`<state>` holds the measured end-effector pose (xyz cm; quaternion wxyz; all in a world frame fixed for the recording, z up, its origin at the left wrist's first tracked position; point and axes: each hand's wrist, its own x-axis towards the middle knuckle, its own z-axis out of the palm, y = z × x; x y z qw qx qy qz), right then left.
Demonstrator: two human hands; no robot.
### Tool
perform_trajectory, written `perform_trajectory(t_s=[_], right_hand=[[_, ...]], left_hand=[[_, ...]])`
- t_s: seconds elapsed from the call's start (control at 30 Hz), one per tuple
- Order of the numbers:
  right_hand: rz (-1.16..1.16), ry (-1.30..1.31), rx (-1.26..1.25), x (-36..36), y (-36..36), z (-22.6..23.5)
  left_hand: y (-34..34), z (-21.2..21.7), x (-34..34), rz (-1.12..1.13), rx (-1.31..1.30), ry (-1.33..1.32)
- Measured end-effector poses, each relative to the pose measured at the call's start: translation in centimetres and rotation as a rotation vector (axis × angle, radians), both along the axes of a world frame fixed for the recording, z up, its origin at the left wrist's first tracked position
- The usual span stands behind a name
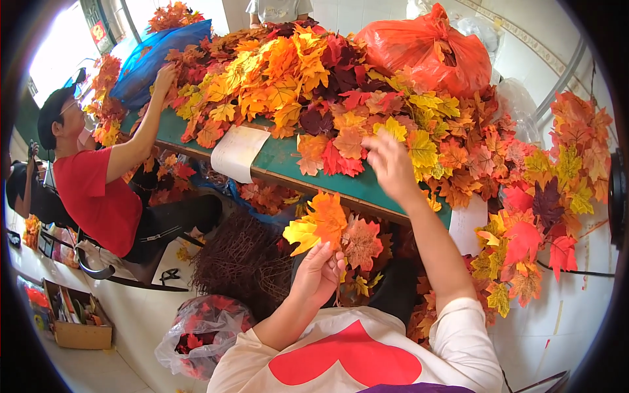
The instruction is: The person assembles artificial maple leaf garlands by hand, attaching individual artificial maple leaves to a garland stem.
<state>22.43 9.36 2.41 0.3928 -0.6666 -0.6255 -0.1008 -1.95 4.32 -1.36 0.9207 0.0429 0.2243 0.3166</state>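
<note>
In front of my chest, my left hand (318, 272) is closed, thumb against fingers, on a small bunch of artificial maple leaves (329, 221). The bunch has a yellow leaf, an orange one and a peach one (362, 243). My right hand (393, 167) is stretched out over the near edge of the table. Its fingers are loosely apart, beside a yellow leaf (392, 128) and a red leaf (342, 160) of the big pile. Whether its fingertips touch a leaf I cannot tell. The heaped artificial leaves (275, 75) are orange, yellow, red and dark purple.
The pile covers most of the green table (278, 154). A red plastic bag (426, 56) and a blue bag (154, 62) stand on it. A co-worker in a red shirt (88, 190) sits at left. Brown twigs (239, 255) and a clear bag (203, 334) lie below. Leaf garlands (524, 236) hang at right.
</note>
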Motion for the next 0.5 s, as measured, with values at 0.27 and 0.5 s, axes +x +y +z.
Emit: perform_trajectory(t_s=[0.27,0.5], right_hand=[[-0.146,0.97,-0.215,8.9,10.7,0.8],[-0.152,-0.03,0.063,11.2,9.7,8.5]], left_hand=[[-0.8,-0.1,-0.2,-0.086,-0.074,-0.049],[-0.6,-0.3,-0.4,-0.079,-0.09,-0.051]])
